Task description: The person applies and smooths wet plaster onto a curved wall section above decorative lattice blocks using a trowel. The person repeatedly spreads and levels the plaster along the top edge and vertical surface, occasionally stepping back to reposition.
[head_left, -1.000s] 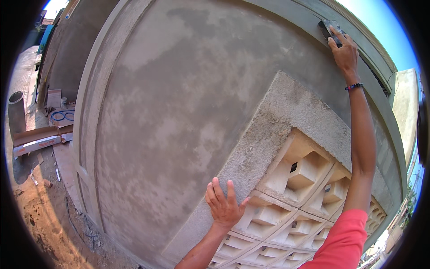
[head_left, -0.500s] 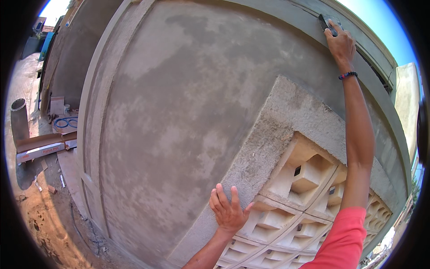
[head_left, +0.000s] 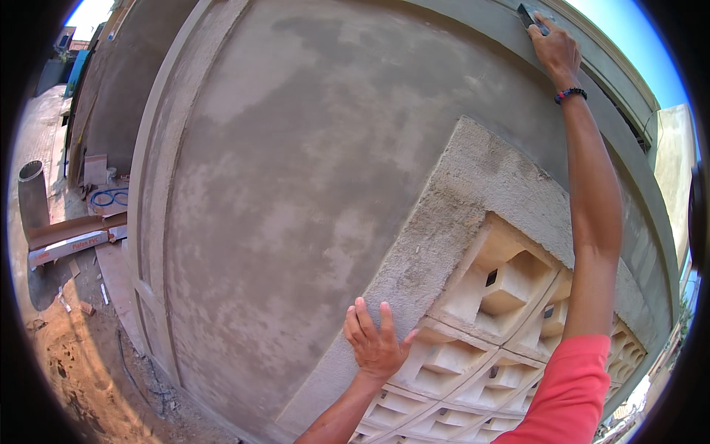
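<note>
High at the upper right, my right hand [head_left: 556,50] grips a dark rectangular block [head_left: 526,16], which may be a small float or sanding block. Its flat side is against the smooth grey ledge [head_left: 494,28] along the top of the wall. My right arm is stretched up across a screen of cream ventilation blocks [head_left: 510,288]. Low in the middle, my left hand [head_left: 379,348] rests with fingers spread on the rough plaster border [head_left: 421,259] around that screen. Nothing is held in it. Patchy, smooth grey plaster [head_left: 296,200] covers the wall beside the border.
A raised vertical plaster band [head_left: 171,140] borders the wall on the left. Beyond it lie an upright grey pipe [head_left: 32,196], a long open carton [head_left: 70,240], a blue coiled hose [head_left: 109,197] and scattered debris on sandy ground [head_left: 81,362].
My right hand has slid a little up and to the left along the ledge with the dark block. My left hand stays on the rough border.
</note>
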Tool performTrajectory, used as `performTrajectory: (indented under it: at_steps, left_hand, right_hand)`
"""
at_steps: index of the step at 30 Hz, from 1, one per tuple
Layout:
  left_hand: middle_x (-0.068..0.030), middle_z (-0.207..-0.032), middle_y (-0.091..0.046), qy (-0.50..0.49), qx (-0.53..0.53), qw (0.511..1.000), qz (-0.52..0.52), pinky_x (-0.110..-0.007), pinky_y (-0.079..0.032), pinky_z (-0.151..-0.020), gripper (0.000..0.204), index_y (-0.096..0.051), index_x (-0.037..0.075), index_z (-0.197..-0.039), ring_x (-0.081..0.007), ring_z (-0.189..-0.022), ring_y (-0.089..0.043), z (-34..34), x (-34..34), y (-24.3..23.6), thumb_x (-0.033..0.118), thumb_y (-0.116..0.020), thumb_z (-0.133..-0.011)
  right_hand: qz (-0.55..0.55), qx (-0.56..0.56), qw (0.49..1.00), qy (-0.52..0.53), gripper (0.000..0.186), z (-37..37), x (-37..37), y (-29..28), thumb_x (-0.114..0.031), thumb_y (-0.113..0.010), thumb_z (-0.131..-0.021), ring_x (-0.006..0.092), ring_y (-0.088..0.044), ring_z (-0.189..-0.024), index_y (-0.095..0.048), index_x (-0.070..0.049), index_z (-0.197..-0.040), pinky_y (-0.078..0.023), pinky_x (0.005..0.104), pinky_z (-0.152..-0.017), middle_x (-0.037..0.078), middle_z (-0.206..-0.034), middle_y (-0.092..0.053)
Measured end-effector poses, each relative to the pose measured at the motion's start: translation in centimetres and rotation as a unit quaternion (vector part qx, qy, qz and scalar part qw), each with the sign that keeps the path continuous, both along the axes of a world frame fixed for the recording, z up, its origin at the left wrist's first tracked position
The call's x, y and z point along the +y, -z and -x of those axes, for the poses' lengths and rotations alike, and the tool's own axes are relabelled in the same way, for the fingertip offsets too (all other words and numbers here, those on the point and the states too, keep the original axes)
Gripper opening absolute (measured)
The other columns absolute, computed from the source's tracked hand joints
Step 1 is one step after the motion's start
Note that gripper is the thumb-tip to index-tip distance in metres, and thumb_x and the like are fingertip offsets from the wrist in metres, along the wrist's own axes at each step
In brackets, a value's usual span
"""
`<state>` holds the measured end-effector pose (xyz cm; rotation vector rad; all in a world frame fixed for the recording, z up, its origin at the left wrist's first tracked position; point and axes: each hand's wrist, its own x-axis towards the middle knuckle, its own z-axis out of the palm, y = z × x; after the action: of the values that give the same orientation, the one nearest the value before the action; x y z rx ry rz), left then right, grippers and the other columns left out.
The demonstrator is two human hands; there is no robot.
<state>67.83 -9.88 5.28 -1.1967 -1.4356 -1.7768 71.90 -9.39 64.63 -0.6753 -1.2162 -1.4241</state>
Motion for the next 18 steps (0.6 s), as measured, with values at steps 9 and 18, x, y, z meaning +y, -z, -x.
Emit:
performTrajectory:
  at_steps: [9, 18]
  left_hand:
    - [-0.037, -0.144, -0.021, -0.019, -0.002, 1.0, 0.005, -0.061, -0.025, -0.098, 0.078, -0.027, 0.002, -0.143, -0.0498, -0.125, -0.027, 0.6, 0.3, 0.1, 0.054, -0.051, -0.09]
    - [-0.036, -0.145, -0.02, 0.006, 0.006, 1.0, 0.0, -0.061, -0.024, -0.1, 0.08, -0.026, 0.003, -0.144, -0.0496, -0.127, -0.027, -1.1, 0.2, 0.1, 0.057, -0.05, -0.089]
  right_hand:
    - [-0.092, -0.191, 0.977, -0.016, 0.042, -0.6, 0.9, 3.7, -0.045, -0.057, -0.083, 0.0394, -0.055, -0.11, -0.063, -0.034, -0.123, -0.044, 0.047, -0.095, 0.019, -0.114, -0.062]
    - [-0.096, -0.072, 0.993, -0.009, 0.03, 3.1, 1.2, 3.4, -0.029, -0.058, -0.082, 0.0384, -0.055, -0.1, -0.067, -0.013, -0.106, -0.044, 0.0492, -0.087, 0.022, -0.106, -0.061]
